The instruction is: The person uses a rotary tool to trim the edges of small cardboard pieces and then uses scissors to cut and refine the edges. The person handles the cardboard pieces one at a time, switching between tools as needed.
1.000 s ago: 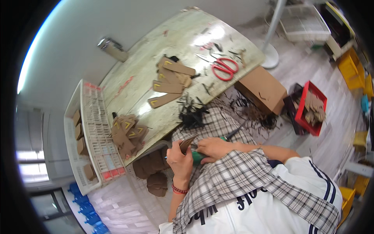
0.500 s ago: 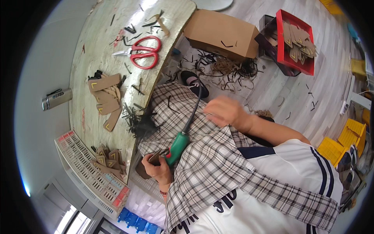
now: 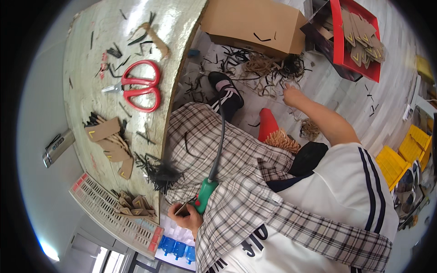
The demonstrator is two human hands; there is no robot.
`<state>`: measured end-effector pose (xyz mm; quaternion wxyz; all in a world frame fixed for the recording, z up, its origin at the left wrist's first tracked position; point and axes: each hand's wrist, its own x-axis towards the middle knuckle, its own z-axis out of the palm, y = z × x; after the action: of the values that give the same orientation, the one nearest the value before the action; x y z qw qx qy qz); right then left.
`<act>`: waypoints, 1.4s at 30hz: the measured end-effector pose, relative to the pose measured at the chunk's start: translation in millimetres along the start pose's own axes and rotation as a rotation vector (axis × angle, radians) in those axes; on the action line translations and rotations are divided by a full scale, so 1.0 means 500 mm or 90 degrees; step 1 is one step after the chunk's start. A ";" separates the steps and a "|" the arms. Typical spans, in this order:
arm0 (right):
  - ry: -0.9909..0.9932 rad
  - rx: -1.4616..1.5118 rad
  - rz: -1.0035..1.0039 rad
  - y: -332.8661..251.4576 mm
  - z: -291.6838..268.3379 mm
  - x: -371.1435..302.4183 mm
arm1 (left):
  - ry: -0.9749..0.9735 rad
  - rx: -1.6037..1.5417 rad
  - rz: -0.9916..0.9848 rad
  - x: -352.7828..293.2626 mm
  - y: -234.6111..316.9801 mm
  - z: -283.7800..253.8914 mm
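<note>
My left hand [image 3: 189,219], low in the lap, has its fingers closed around a small brown strap piece [image 3: 183,209]. Beside it a green-handled tool [image 3: 207,194] with a red button lies on the checked cloth [image 3: 246,157], its black cord running up over the cloth. My right hand [image 3: 292,96] is stretched out above the floor, close to a heap of brown and black trimmings [image 3: 261,64]. Its fingers look curled; whether they hold anything is too small to make out. Red-handled scissors [image 3: 142,86] lie on the table, above several brown strap pieces [image 3: 109,141] with yellow marks.
Black clippings pile at the edge of the table [image 3: 86,59]. More strap pieces [image 3: 133,204] lie by a white plastic basket [image 3: 111,214]. On the floor stand a cardboard box [image 3: 250,25] and a red box [image 3: 337,36] of strap pieces. A beige bundle [image 3: 282,140] sits beside the lap.
My right hand has moved from over the lap outward to the floor heap, uncovering a red object and the beige bundle. My left hand still holds the strap piece. The view has shifted.
</note>
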<state>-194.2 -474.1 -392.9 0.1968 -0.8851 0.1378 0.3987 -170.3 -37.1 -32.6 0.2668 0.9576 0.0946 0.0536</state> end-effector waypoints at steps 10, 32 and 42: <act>0.115 0.010 -0.071 -0.112 -0.032 0.214 | 0.034 0.031 0.051 -0.002 -0.014 -0.007; -0.478 0.102 0.159 0.090 0.122 -0.096 | 0.004 0.040 0.114 0.015 -0.015 -0.013; -0.011 0.332 0.210 0.108 0.055 -0.063 | -0.123 0.019 -0.002 0.038 0.068 -0.036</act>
<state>-254.2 -506.5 -398.4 0.3509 -0.7668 0.3756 0.3844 -149.4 -52.8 1.3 0.2607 0.9620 0.0708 -0.0406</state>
